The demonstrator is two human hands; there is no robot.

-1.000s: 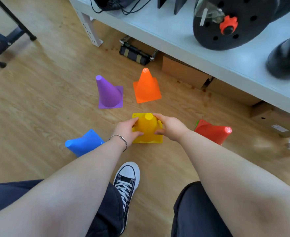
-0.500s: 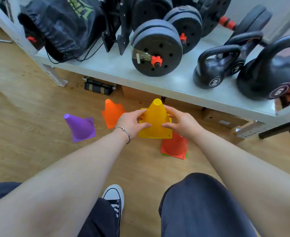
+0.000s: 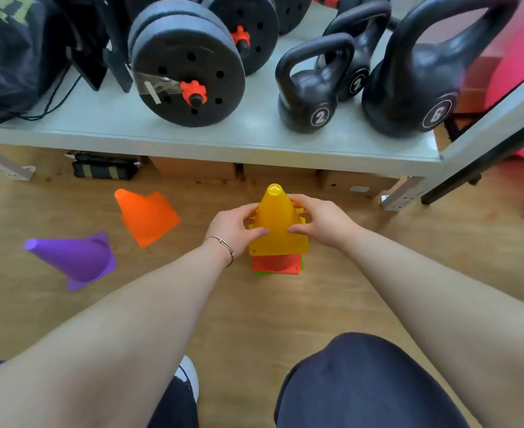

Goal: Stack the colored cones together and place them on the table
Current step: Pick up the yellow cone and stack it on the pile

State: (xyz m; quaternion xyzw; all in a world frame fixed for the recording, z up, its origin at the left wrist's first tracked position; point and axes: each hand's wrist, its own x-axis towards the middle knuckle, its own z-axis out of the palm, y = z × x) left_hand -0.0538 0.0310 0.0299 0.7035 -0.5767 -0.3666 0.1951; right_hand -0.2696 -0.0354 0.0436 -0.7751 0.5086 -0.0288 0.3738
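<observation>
A yellow cone (image 3: 275,223) is upright between both hands, directly over a red cone (image 3: 275,264) whose square base shows beneath it. A green edge (image 3: 260,273) peeks out under the red base. My left hand (image 3: 234,227) grips the yellow cone's left side and my right hand (image 3: 318,218) grips its right side. An orange cone (image 3: 145,216) stands on the wooden floor to the left. A purple cone (image 3: 74,258) stands further left and nearer me. The blue cone is out of view.
A low grey table (image 3: 106,125) stands just beyond the cones, carrying a black weight plate (image 3: 189,67), kettlebells (image 3: 311,88) and a black bag (image 3: 10,54). Cardboard boxes (image 3: 192,168) sit under it. My knees (image 3: 362,381) and a shoe (image 3: 186,378) fill the bottom.
Both hands lifted the yellow cone off the floor and carried it right, over the red cone. My view swung up and right toward the table, so the blue cone left the frame.
</observation>
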